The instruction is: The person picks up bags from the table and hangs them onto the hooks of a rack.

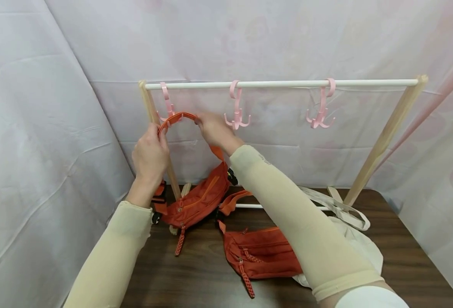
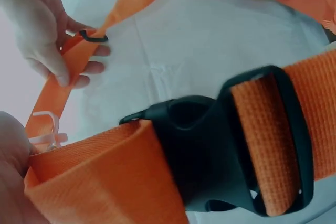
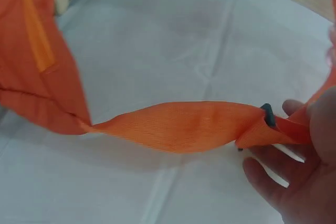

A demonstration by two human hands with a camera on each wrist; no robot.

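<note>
Pale curtains [image 1: 249, 38] hang behind the brown counter [image 1: 195, 280]. In head view, I see left hand [image 1: 150, 153] and right hand [image 1: 216, 129], fingers [image 1: 163, 138] clamped on the orange strap [image 1: 184, 114] of the left red bag [image 1: 203, 203], left of centre. Left wrist view shows me black buckle [image 2: 199, 150], lower middle; right wrist view, the strap crosses the middle.

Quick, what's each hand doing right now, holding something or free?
Left hand: holding the orange strap.
Right hand: pinching the same orange strap, farther along.
</note>
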